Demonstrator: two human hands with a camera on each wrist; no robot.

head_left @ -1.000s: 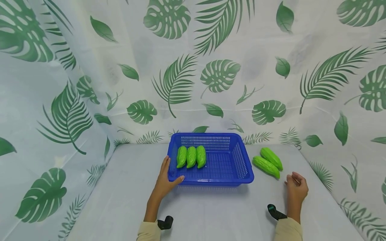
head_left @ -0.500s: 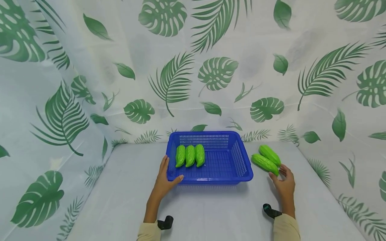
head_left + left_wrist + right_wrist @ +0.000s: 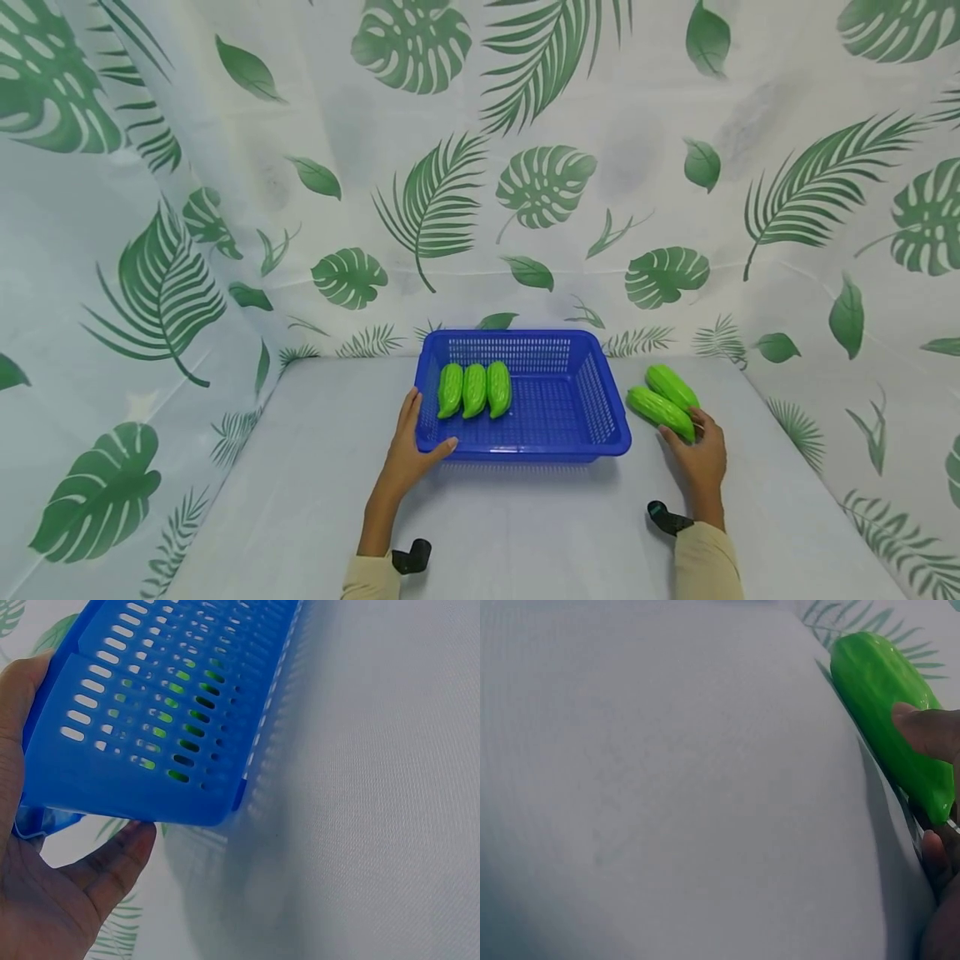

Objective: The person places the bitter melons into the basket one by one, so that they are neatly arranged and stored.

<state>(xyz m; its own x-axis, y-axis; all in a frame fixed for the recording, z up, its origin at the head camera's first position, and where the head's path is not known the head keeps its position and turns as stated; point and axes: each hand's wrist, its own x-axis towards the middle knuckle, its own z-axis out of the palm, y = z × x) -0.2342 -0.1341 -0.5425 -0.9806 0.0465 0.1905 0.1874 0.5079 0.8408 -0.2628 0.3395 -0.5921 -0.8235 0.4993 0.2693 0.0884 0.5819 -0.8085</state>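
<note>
In the head view, a blue plastic basket (image 3: 525, 454) holds three bright green bitter melons, the middle one (image 3: 475, 392) side by side with its neighbours at the left end. My left hand (image 3: 405, 454) rests at the basket's front left corner, fingers spread along the side and thumb on the front rim. Right of the basket, my right hand (image 3: 702, 450) pinches the near end of a bitter melon (image 3: 660, 411). The right wrist view has the thumb (image 3: 930, 733) on top of that melon (image 3: 881, 705). A second melon (image 3: 671, 385) lies against it, behind.
A white cloth-covered table (image 3: 510, 533) carries everything. Leaf-patterned sheets (image 3: 480, 208) rise behind and on both sides, with the basket close to the back one. A small black camera sits on each wrist, the left one (image 3: 412, 556) and the right one (image 3: 667, 518).
My right hand has moved left from beside the loose bitter melons, its fingers spreading and then taking hold of the nearer one's end. The left hand keeps its place on the basket.
</note>
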